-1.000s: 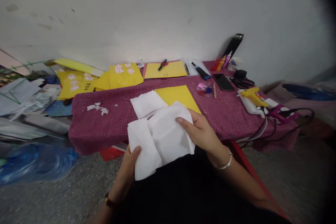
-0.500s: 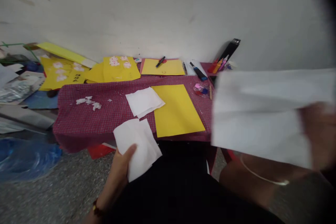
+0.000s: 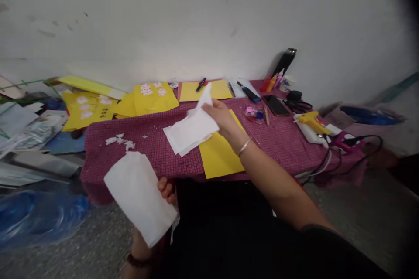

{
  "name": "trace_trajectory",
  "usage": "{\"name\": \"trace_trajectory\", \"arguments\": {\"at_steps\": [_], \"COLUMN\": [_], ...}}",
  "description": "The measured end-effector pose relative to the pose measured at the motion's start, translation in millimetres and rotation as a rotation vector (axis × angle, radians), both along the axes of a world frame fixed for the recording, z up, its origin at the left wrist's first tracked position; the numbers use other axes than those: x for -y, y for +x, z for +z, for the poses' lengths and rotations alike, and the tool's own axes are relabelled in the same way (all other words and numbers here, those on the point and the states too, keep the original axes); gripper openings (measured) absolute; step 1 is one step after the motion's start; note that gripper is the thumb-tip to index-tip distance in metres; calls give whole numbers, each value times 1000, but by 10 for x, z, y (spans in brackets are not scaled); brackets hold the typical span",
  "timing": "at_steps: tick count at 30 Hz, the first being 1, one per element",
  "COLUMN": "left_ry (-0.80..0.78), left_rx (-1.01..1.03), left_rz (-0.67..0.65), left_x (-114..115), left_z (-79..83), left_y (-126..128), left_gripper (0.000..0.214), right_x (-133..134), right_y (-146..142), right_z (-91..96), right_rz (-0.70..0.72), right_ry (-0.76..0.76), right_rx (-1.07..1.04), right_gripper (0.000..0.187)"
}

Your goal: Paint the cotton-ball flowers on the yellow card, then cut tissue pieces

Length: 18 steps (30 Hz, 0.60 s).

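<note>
Below the table's front edge, my left hand is closed round a thick fold of white tissues, its fingertips showing at their right edge. Over the table, my right hand is closed on a white tissue with one corner standing up. Directly beneath it lie folded white tissues, which overlap a plain yellow sheet. Where the held tissue ends and the ones below begin, I cannot tell. My right forearm covers part of the yellow sheet.
Torn white tufts lie on the checked tablecloth. Yellow cards with pink-white blossoms stand behind. On the right are a phone, scissors, a yellow glue gun with cords, and a black flask.
My right hand has swung from the far right to the table's middle with its tissue. My left hand has turned and shifted left and lower, still holding the tissues.
</note>
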<state>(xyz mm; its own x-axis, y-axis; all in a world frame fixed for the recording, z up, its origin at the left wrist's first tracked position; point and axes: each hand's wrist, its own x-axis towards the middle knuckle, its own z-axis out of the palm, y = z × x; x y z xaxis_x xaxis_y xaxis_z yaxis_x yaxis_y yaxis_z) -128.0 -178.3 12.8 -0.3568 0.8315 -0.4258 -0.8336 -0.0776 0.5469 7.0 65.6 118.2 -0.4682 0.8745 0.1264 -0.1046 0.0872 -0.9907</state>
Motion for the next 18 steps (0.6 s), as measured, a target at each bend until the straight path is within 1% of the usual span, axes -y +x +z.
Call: {"name": "trace_trajectory", "arguments": {"at_steps": [2,4,6,8,10,11,12,13,14,15,16,18], "left_ry": [106,199,242,241,206,183,158,131,104,87,76,76], "left_rx": [54,90,110,126,140,137,120,90,45,-8,-60,-142], "left_rz": [10,3,-2,18,52,73,96,121,157,190,209,199], "left_x": [-14,36,124,210,254,253,238,210,175,137,101,51], "left_z": [-24,-69,-143,-230,-290,-298,-288,-263,-228,-189,-154,-116], "left_y": [11,24,25,17,21,36,62,98,144,194,244,322], "left_gripper": [15,16,20,29,43,50,55,58,59,60,62,65], "right_x": [-155,-278,-346,-321,-169,-44,107,277,453,625,782,1027], "right_y": [-324,-515,-587,-570,-487,-424,-347,-259,-166,-73,13,141], "right_z": [-225,-424,-546,-568,-499,-441,-374,-306,-243,-192,-157,-151], "right_rz": [26,12,-10,-20,22,76,160,269,378,457,502,516], "right_ry": [32,151,333,526,653,674,650,583,516,468,449,468], "right_rx": [123,337,560,705,701,644,558,466,404,361,332,344], "right_gripper": [22,23,28,40,48,46,42,41,41,43,43,39]}}
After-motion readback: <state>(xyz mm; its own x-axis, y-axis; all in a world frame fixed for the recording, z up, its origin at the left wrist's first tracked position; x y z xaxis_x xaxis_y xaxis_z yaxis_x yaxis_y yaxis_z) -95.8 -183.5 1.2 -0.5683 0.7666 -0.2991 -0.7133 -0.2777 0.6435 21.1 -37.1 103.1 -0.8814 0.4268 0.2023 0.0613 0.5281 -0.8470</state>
